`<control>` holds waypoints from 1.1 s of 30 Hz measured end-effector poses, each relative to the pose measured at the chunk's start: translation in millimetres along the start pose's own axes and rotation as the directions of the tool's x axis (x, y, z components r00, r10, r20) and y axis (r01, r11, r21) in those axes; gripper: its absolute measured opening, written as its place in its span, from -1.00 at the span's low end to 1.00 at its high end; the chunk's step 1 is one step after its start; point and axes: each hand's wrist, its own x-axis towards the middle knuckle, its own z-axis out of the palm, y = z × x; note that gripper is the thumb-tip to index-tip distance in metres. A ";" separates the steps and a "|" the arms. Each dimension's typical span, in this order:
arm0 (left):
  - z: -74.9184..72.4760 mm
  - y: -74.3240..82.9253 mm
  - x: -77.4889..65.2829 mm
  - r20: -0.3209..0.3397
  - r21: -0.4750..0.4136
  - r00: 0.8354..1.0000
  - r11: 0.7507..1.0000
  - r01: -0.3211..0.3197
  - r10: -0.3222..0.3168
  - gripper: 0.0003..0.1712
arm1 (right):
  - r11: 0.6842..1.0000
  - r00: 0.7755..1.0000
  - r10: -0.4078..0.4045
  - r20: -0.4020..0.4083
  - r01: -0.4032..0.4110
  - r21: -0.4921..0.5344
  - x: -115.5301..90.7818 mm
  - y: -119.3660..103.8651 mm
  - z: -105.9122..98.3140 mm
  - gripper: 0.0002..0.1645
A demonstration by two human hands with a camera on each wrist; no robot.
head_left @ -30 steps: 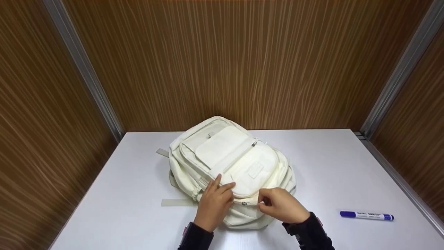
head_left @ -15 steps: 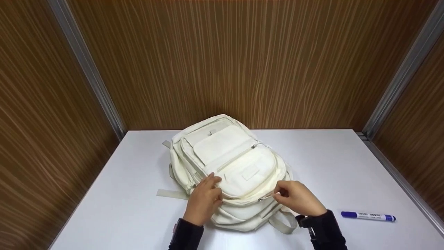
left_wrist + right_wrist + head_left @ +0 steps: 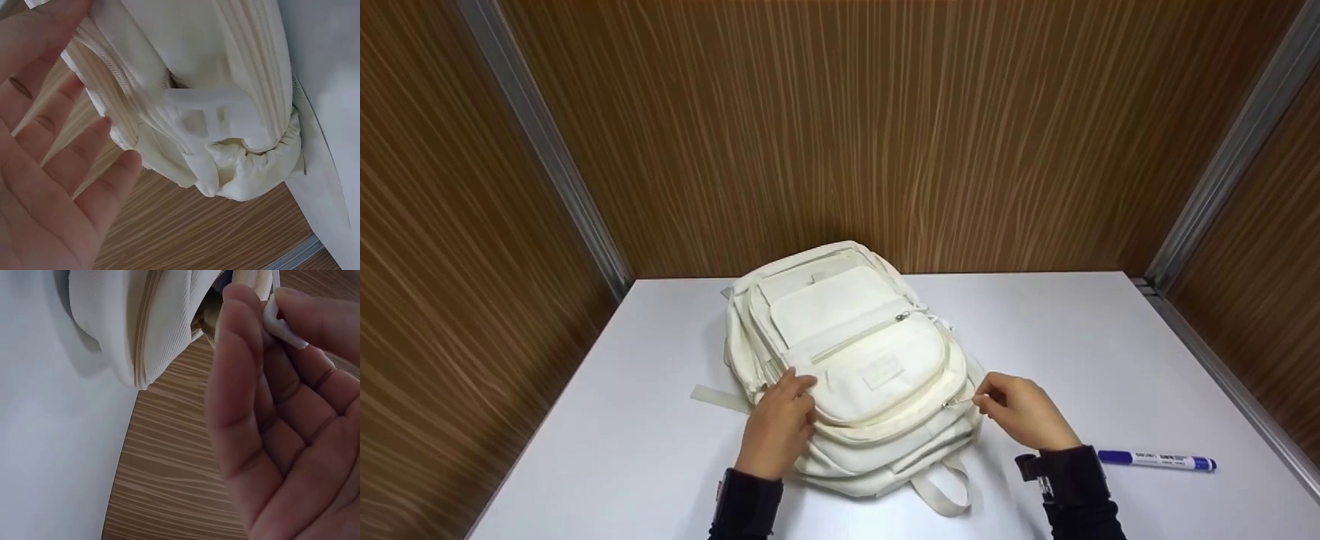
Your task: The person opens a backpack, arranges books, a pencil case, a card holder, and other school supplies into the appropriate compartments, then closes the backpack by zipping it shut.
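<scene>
A cream backpack (image 3: 825,304) lies on the white table, front face up and slightly turned. My right hand (image 3: 1024,409), beyond the bag's right side, pinches a white zipper pull (image 3: 274,320) between thumb and index finger. Its thin cord runs taut to the metal slider (image 3: 947,406) on the front pocket's curved edge. In the right wrist view a gap in the bag (image 3: 211,312) shows beside the fingers. My left hand (image 3: 778,427) rests on the bag's near left edge. The left wrist view shows those fingers (image 3: 73,169) nearly straight along the fabric.
A purple-capped marker (image 3: 1156,460) lies to the right, past the right wrist. One strap (image 3: 720,398) sticks out left of the bag, and a strap loop (image 3: 949,491) hangs toward me. Wood-grain panels (image 3: 840,135) stand behind and at both sides.
My right hand has drawn the zipper pull to the right and away from me, the slider moving along the edge. The backpack has turned a little; my left hand has shifted left with it.
</scene>
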 end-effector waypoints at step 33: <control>39.1 71.5 -2.8 -0.165 0.274 0.963 0.948 -0.161 0.212 -0.91 | 0.993 0.993 -0.113 0.014 0.113 0.037 7.6 -4.1 4.5 -0.94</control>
